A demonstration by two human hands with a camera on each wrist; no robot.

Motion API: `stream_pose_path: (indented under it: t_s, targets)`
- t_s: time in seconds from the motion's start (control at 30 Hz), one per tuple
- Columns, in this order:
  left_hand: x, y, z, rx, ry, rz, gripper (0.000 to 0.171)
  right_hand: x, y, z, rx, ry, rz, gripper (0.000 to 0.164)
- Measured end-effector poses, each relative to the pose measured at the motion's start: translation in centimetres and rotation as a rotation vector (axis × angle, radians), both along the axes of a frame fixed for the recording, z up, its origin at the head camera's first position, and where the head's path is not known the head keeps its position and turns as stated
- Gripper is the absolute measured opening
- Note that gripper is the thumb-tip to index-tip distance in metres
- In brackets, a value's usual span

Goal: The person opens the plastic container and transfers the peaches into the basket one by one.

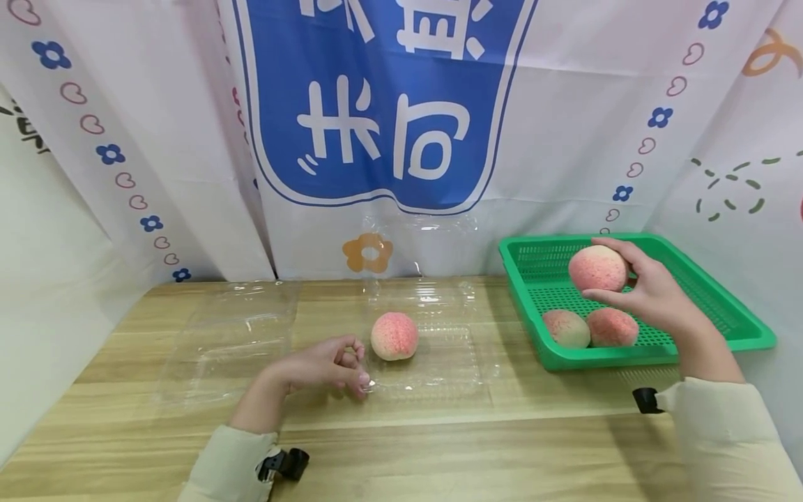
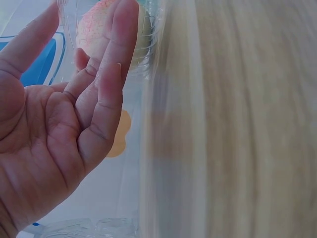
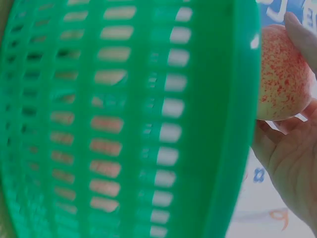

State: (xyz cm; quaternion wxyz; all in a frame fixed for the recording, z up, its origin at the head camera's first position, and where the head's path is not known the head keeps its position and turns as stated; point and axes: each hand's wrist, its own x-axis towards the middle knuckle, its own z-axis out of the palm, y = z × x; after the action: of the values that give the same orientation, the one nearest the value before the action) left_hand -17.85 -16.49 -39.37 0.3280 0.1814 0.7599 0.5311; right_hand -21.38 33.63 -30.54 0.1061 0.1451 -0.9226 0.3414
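Observation:
My right hand grips a pink-and-cream peach between thumb and fingers, above the green basket. Two more peaches lie in the basket. In the right wrist view, the held peach shows beyond the basket rim, which hides part of it. My left hand is at the near left corner of a clear plastic clamshell box, fingertips right at its edge. One peach sits in the left part of this box. The left wrist view shows the thumb spread from loosely bent fingers.
A second clear plastic box lies on the wooden table at left. The clamshell's transparent lid stands raised against the printed curtain at the back. A white wall rises just right of the basket.

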Motion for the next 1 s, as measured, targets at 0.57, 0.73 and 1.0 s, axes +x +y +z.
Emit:
stream_pose_path:
  t_s: [0.57, 0.73, 1.0]
  targets:
    - [-0.1, 0.0, 0.0, 0.008, -0.004, -0.010, 0.039, -2.2, 5.9, -1.9, 0.002, -0.025, -0.101, 0.081]
    - [0.0, 0.1, -0.1, 0.013, -0.010, -0.002, 0.039, -3.1, 7.0, -2.4, 0.038, -0.042, -0.099, 0.080]
    - [0.1, 0.0, -0.1, 0.023, 0.003, -0.011, 0.036, -4.3, 7.9, -3.0, 0.076, -0.084, -0.091, 0.080]
